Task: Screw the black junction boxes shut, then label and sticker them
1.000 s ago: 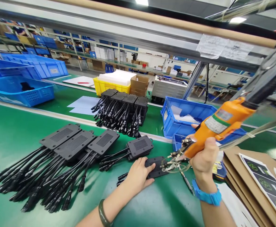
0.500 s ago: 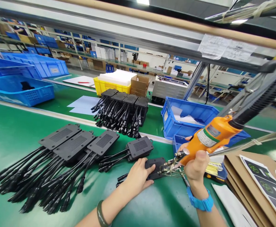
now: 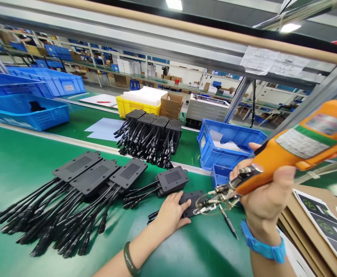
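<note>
My left hand [image 3: 172,211] grips the near end of a black plastic box [image 3: 190,200] lying on the green bench, thumb along its near edge and fingers over its top. Short black cables stick out beneath that hand. My right hand [image 3: 268,196] is wrapped round an orange electric screwdriver [image 3: 297,142], tilted down to the left. The driver's metal nose and wire fittings reach over the box's right end; whether the tip touches a screw is hard to see. Another cabled black box [image 3: 172,180] lies just behind, and several more boxes [image 3: 95,176] are piled at left.
A stack of cabled boxes [image 3: 159,121] stands farther back, before a yellow bin [image 3: 122,107]. Blue crates stand at left [image 3: 38,117] and right [image 3: 207,148]. A pen [image 3: 228,223] lies near my right wrist, with cardboard [image 3: 301,231] beside it. A metal frame crosses above.
The body of the screwdriver and my right hand have moved right and nearer to the camera, while the nose stays over the box. My left hand keeps its hold. The pen shows more fully.
</note>
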### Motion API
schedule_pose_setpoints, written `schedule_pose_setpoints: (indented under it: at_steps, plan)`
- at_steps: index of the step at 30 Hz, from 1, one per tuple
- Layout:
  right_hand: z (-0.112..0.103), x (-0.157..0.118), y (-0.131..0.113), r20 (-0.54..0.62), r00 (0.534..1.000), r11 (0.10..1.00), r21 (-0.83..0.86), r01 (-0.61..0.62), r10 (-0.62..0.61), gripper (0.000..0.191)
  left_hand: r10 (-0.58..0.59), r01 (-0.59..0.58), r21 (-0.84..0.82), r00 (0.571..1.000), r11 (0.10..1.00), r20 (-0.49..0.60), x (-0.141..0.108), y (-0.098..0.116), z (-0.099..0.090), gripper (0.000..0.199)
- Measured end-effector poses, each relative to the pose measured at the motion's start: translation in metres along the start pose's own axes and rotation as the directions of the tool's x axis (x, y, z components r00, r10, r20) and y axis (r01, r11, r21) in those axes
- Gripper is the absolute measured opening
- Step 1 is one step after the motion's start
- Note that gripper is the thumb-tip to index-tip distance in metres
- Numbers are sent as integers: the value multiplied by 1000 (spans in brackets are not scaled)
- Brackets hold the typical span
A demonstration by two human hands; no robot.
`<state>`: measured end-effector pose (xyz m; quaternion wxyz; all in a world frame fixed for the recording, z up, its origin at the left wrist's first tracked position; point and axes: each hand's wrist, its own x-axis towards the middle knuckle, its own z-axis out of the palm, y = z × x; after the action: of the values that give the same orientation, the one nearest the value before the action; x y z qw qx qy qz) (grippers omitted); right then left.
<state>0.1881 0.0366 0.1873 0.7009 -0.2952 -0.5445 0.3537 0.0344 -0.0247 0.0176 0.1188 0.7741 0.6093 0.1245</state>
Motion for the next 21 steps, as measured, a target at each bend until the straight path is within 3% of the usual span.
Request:
schedule_pose_setpoints:
  at_steps: [4, 8, 16, 21]
  plan:
    - [-2, -14, 32, 55, 994, 992, 79, -102, 98, 48, 12, -13, -21, 998, 1000, -61, -2, -1, -1, 64]
    - [-4, -26, 55, 47, 994, 993, 64, -99, 96, 44, 3, -6, -41, 997, 999, -76, -3, -2, 0, 62]
    - [-2, -38, 62, 79, 994, 998, -11, -69, 70, 43, -27, 22, -75, 998, 997, -65, 0, -2, 2, 62]
    - [-4, -46, 65, 81, 993, 996, 42, -85, 81, 42, -25, 20, -86, 998, 996, -56, 0, -3, 0, 59]
